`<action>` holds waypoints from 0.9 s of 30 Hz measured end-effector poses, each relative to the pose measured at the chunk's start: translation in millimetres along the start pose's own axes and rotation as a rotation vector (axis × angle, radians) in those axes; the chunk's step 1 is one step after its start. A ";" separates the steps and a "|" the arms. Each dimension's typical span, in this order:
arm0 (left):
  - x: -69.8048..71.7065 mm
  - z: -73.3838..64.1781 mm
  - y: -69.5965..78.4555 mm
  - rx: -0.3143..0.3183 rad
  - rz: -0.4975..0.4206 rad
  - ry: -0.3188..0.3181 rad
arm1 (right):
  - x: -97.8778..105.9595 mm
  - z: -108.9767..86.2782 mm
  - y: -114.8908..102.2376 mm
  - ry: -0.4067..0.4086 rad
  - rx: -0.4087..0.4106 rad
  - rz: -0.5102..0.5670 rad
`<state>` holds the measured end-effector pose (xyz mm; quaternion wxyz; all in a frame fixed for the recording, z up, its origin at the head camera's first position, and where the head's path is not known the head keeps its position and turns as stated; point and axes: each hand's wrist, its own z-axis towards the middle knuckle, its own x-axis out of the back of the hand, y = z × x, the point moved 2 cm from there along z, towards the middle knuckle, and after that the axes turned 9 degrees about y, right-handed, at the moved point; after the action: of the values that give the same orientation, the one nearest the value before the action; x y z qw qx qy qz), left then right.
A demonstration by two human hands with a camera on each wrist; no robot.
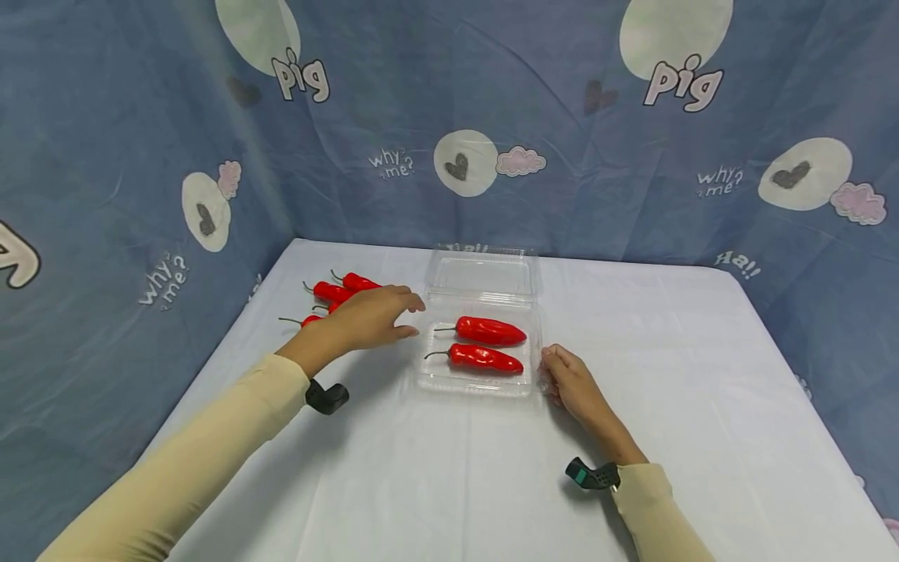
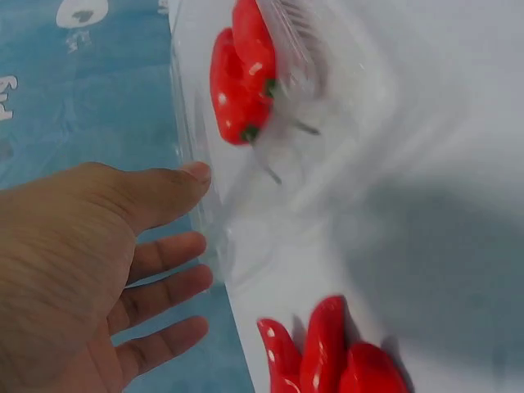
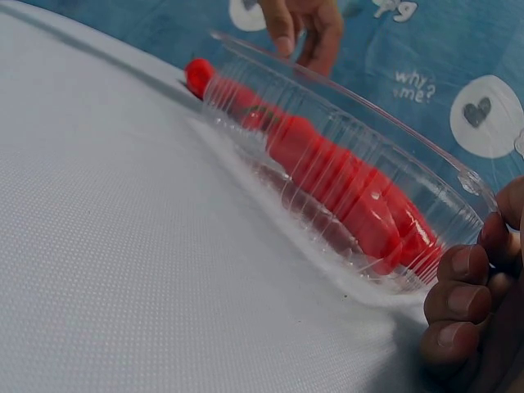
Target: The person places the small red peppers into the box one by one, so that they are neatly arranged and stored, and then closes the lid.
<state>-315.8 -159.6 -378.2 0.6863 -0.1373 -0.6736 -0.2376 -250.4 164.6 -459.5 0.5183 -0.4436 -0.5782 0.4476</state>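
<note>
A clear plastic clamshell box (image 1: pixel 477 384) lies with its lid (image 1: pixel 482 275) folded back toward the wall. Two red chili peppers, a farther one (image 1: pixel 492 331) and a nearer one (image 1: pixel 486 358), lie side by side in its base, stems toward the left. My right hand (image 1: pixel 572 381) pinches the rim at the box's right side, fingers curled in the right wrist view. My left hand (image 1: pixel 375 318) hovers by the left side of the box, thumb and fingers spread, holding nothing. Behind it lies a group of several red chili peppers (image 1: pixel 330 292), partly hidden by that hand.
A white cloth covers the table (image 1: pixel 435 476). Blue printed fabric (image 1: pixel 393 211) hangs behind its back edge and along both sides. Each wrist wears a dark strap-on device, one on the left (image 1: pixel 327 396) and one on the right (image 1: pixel 592 474).
</note>
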 end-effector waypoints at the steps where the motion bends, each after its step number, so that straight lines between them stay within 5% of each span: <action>1: -0.4 -1.9 -3.4 0.010 0.003 -0.003 | -0.1 0.0 0.2 0.000 0.000 0.000; 27: -4.5 -57.9 -94.4 0.193 -0.020 0.008 | -0.9 -0.2 -1.5 0.009 -0.003 -0.015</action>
<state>-314.2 -268.6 -398.3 0.6965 -0.0626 -0.6921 -0.1790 -250.2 163.5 -458.2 0.5233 -0.4422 -0.5799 0.4409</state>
